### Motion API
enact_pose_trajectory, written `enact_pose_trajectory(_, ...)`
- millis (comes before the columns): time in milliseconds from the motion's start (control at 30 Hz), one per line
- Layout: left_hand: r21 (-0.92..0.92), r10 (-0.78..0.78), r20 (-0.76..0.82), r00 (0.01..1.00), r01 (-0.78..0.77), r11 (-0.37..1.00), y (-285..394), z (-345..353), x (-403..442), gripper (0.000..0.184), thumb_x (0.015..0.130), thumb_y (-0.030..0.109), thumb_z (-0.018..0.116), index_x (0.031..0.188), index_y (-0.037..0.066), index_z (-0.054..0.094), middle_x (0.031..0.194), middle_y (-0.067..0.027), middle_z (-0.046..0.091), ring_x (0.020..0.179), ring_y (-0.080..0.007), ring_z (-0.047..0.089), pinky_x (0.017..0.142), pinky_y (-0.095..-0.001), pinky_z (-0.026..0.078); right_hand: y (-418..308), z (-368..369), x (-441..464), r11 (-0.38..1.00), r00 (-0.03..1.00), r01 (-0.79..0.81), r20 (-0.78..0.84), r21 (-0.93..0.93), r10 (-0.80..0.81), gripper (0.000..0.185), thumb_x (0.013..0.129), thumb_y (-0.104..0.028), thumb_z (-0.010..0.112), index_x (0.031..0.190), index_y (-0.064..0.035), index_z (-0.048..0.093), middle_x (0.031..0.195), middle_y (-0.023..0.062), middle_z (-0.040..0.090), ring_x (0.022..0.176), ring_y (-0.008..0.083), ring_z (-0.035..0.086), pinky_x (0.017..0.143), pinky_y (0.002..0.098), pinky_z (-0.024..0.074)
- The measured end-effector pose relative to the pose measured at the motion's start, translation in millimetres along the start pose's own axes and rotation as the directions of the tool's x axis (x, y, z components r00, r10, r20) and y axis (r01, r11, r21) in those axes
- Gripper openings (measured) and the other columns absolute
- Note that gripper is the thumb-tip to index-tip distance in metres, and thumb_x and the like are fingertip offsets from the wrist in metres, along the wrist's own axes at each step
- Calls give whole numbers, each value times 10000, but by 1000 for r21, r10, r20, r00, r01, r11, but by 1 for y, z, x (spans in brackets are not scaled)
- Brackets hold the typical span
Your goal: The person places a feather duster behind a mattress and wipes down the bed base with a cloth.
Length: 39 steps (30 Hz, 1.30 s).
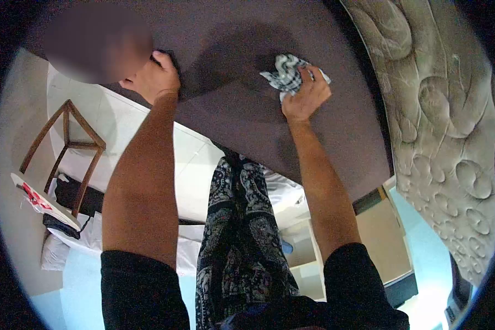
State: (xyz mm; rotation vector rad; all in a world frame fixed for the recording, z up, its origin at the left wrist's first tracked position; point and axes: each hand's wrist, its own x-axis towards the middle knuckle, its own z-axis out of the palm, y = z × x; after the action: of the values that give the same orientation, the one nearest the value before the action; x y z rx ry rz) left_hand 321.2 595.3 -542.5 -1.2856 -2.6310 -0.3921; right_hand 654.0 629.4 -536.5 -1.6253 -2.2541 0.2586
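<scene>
My right hand [307,94] is closed on a crumpled black-and-white checked cloth [287,74]. The cloth lies against a flat, dark brown surface [231,110], bunched under and beside the fingers. Farther left, my left hand [158,78] rests at the near edge of the same surface. Its thumb and outer finger are apart, and a blurred patch covers most of the other fingers. Nothing shows in that hand.
A patterned beige mattress-like pad [423,82] rises along the right. At the lower left are a wooden frame [66,146] and a white item with red marks [36,198]. An open, light-coloured compartment [305,250] stands below, near my patterned trousers [239,236].
</scene>
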Motion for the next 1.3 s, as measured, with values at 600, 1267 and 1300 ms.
enact_pose_trajectory(600,-29,4,-19,1000,-4,1000,0,1,-2,550,994,425,415,1519,274,473,1624,-69,380,1497,-379,319,1173,-653,216,-4,1,-1,998,999,7,-35,-57,-9,645,632,-161,629,1276,-143,607,1325,103,533,1202,325,482,973,482,326)
enact_pose_trajectory(1267,-72,-2,8,1000,3,997,-3,2,-2,562,985,422,423,1526,276,466,1643,-65,347,1512,-387,275,1176,-668,194,-5,1,-1,997,999,19,-32,-71,-21,730,575,-130,750,1286,-164,591,1347,100,531,1202,347,488,992,501,337)
enact_pose_trajectory(1300,-71,-4,8,1000,5,997,-2,1,-2,559,985,419,425,1523,277,470,1642,-62,351,1510,-387,280,1175,-668,195,-4,2,-1,998,999,19,-35,-67,-21,705,591,-129,736,1281,-161,592,1344,102,532,1202,348,487,992,502,336)
